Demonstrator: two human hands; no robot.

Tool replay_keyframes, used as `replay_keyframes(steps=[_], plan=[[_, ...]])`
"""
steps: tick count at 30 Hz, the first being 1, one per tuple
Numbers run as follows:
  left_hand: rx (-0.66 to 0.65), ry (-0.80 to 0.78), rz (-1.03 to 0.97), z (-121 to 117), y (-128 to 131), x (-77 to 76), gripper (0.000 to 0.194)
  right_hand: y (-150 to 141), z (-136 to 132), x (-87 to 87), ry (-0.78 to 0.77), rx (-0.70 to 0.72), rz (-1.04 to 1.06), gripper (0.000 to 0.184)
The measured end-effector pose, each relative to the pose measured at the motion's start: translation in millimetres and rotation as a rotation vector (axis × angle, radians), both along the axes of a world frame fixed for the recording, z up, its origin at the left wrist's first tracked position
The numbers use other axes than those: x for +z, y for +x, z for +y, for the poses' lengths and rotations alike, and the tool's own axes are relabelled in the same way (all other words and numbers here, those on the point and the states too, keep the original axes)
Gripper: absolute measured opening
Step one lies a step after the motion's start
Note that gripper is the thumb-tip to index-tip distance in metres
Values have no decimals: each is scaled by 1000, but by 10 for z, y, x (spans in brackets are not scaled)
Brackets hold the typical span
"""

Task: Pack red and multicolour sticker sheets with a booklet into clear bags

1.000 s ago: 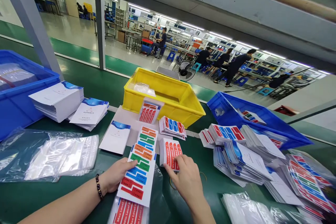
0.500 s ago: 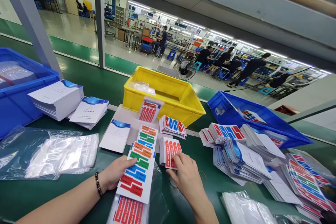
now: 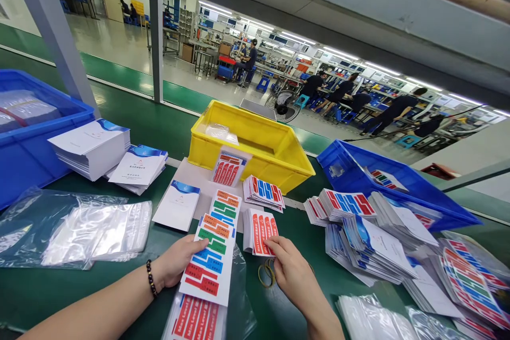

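Note:
My left hand (image 3: 181,261) is closed on a label sheet (image 3: 211,271) with orange, green, blue and red stickers, its thumb pressed on top. Under that sheet, a red "Max Level / Min Level" label sheet (image 3: 196,319) shows at the front edge, over clear plastic. Another stack of coloured label sheets (image 3: 225,206) lies just beyond. My right hand (image 3: 292,271) pinches the near right edge of the top red label sheet on a small stack (image 3: 258,228). Rubber bands (image 3: 266,273) lie beside that hand.
A yellow bin (image 3: 255,162) stands behind, between two blue bins (image 3: 43,154) (image 3: 358,170). White booklets (image 3: 177,204) lie left of centre, with clear bags (image 3: 99,234) nearer. More booklets (image 3: 370,249) and label sheets (image 3: 348,204) are piled right. A metal shelf beam (image 3: 319,5) crosses overhead.
My right hand has drawn back slightly to the right, its fingertips now at the edge of the red sheets, uncovering more rubber band. The left hand keeps its hold.

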State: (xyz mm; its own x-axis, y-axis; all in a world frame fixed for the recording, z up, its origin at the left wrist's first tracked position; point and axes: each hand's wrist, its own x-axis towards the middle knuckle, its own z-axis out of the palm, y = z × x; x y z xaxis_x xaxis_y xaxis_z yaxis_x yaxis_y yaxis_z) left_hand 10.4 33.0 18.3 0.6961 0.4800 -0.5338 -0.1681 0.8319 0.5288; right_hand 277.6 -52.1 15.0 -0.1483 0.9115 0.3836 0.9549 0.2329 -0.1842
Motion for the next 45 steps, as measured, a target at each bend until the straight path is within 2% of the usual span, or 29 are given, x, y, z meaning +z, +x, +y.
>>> replay_keyframes(steps=[3, 6, 7, 11, 14, 20, 27, 30, 32, 36, 38, 41, 45], plan=[[23, 1, -13, -2, 9, -39, 34, -73, 30, 92, 197, 18, 64, 32], [40, -24, -62, -2, 24, -72, 37, -392, 69, 204, 453, 20, 110, 42], [53, -30, -98, -2, 29, -77, 39, -533, 78, 222, 484, 57, 110, 45], [90, -15, -234, 5, 44, -71, 47, -1029, 94, 150, 403, 328, 82, 38], [90, 64, -236, 8, 40, -67, 42, -1188, 101, 44, 320, 409, 58, 30], [102, 185, -161, -23, 25, -88, 38, -1204, 111, 2, 177, 404, 60, 24], [91, 177, -142, -38, 37, -91, 37, -1210, 95, 28, 194, 421, 46, 23], [116, 180, -123, -44, 43, -101, 36, -1202, 89, 53, 148, 424, 123, 18], [127, 195, -121, -51, 44, -111, 37, -1167, 92, 35, 113, 366, 290, 18], [86, 246, -99, -74, 46, -124, 39, -1045, 122, -98, -78, -58, 721, 23], [57, 270, -85, -90, 50, -128, 40, -998, 143, -163, -206, -197, 847, 29], [19, 300, -67, -111, 54, -132, 41, -972, 168, -192, -273, -229, 911, 29], [-45, 336, -48, -129, 50, -139, 41, -969, 190, -123, -214, -182, 887, 25]])
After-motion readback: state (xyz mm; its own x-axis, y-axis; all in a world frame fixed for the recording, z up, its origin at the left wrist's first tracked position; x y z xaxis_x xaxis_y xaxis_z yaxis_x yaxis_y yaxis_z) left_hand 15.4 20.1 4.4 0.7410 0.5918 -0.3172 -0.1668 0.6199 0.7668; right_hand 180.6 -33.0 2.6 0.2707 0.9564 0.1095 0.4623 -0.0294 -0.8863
